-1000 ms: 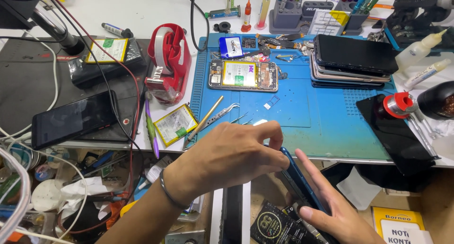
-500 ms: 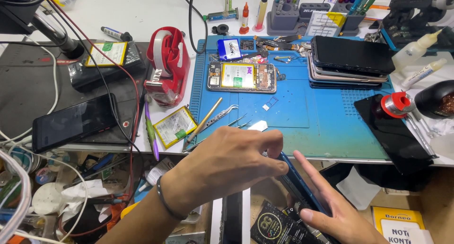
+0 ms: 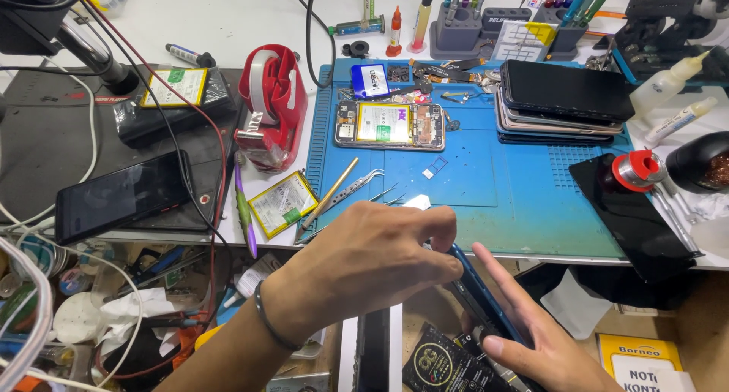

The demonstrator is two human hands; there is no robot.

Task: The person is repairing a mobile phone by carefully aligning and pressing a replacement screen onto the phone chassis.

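Note:
My left hand [image 3: 364, 263] is closed around a small pale flat tool [image 3: 419, 203] and presses at the upper edge of a dark blue phone [image 3: 478, 297]. The phone is tilted on edge, just in front of the table's front edge. My right hand [image 3: 531, 335] cradles the phone from below and the right, fingers along its side. A thin dark band circles my left wrist. On the blue work mat [image 3: 524, 202] behind lies an opened phone [image 3: 389, 124] with its battery and boards showing.
Tweezers [image 3: 353, 187] and a brass rod [image 3: 328, 198] lie on the mat's left side. A red tape dispenser [image 3: 272, 107], a loose battery [image 3: 282, 203], a black phone [image 3: 121, 194], a stack of phones [image 3: 566, 99], squeeze bottles [image 3: 668, 84] and tool holders [image 3: 486, 31] surround it.
My left hand has slid slightly right and up along the phone's edge with the tool. My right hand keeps its hold on the phone.

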